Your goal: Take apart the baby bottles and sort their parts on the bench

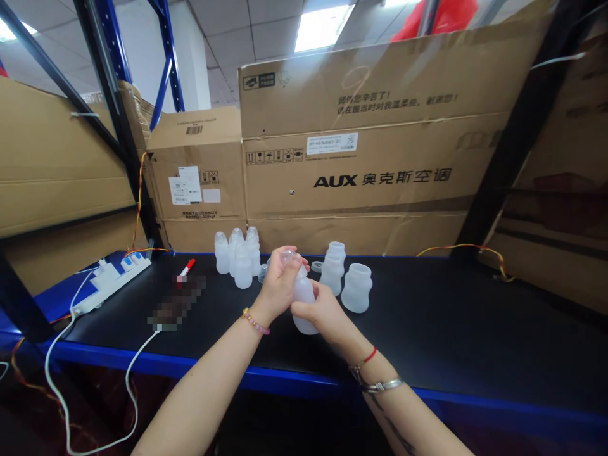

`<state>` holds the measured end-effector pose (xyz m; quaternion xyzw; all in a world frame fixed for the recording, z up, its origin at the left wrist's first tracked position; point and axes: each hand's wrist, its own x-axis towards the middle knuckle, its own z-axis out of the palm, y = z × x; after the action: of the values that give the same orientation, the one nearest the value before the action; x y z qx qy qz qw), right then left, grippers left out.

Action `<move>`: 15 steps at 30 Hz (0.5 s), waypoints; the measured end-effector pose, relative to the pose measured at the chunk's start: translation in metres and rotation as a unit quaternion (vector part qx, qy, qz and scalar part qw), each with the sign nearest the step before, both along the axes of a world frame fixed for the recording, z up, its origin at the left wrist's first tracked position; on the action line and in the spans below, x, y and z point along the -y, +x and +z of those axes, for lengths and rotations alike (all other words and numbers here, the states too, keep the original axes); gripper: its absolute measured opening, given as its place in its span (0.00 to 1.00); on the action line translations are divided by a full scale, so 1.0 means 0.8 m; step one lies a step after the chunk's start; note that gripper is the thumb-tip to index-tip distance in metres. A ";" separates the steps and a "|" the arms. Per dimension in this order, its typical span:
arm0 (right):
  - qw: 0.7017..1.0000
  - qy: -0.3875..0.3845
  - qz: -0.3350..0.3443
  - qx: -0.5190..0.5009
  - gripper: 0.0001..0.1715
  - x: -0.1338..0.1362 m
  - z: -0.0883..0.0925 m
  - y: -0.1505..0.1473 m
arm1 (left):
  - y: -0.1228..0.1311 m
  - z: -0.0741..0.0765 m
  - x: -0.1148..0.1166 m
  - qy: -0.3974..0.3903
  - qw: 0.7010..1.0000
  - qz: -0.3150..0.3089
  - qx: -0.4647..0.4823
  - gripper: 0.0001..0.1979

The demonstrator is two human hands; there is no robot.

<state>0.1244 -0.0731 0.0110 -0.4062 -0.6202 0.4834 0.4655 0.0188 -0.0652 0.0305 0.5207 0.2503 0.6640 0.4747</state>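
Gripping a frosted white plastic bottle [305,325] between two bare hands, over the middle of the black table with a blue front edge [451,342]. Curling the left hand [278,278] round the upper end, with thumb and fingers pressed in about a clear domed plastic cap [287,255]. Wrapping the right hand [325,309] round the lower body, with the thumb laid across the near side and most fingers hidden behind. Tilting the top of the bottle slightly to the left; cannot tell whether the base touches the table. Wearing a pink and gold beaded bracelet [255,322] on the left wrist, with a red cord [369,355] and a silver bangle [382,385] on the right. Showing just right of the hands three uncapped frosted bottles [357,290] with wavy waists, standing upright, near a clear plastic ring [316,266]. Showing left of the hands an upright cluster of capped frosted bottles [244,272]. Farther left, showing a red and white marker pen [187,268], a pixelated dark object [178,304] joined to a white cable [134,364], and a white power strip [111,288]. Facing a large brown cardboard box marked AUX [361,209] at the back
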 end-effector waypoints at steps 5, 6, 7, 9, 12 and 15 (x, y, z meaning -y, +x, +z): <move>1.000 0.023 0.008 -0.003 0.12 0.003 0.002 0.000 | 0.001 0.000 0.002 0.008 0.999 0.033 -0.018 0.28; 1.000 0.026 0.008 0.000 0.12 0.003 0.003 0.001 | 0.002 -0.001 0.002 0.010 0.999 0.036 -0.023 0.27; 1.000 0.029 0.009 0.002 0.12 0.004 0.003 0.001 | 0.002 -0.001 0.003 0.014 0.999 0.040 -0.029 0.27; 0.999 0.038 0.016 0.003 0.13 0.005 0.005 0.002 | 0.002 -0.003 0.004 0.034 0.997 0.053 -0.043 0.25; 0.998 0.060 0.030 -0.003 0.14 0.006 0.006 0.005 | 0.001 -0.005 0.006 0.074 0.992 0.081 -0.068 0.24; 0.996 0.077 0.034 0.002 0.14 0.007 0.007 0.007 | 0.000 -0.006 0.007 0.091 0.988 0.093 -0.082 0.23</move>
<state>0.1298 -0.0790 0.0163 -0.3489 -0.6699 0.4490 0.4774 0.0185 -0.0707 0.0261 0.5889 0.2743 0.6805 0.3390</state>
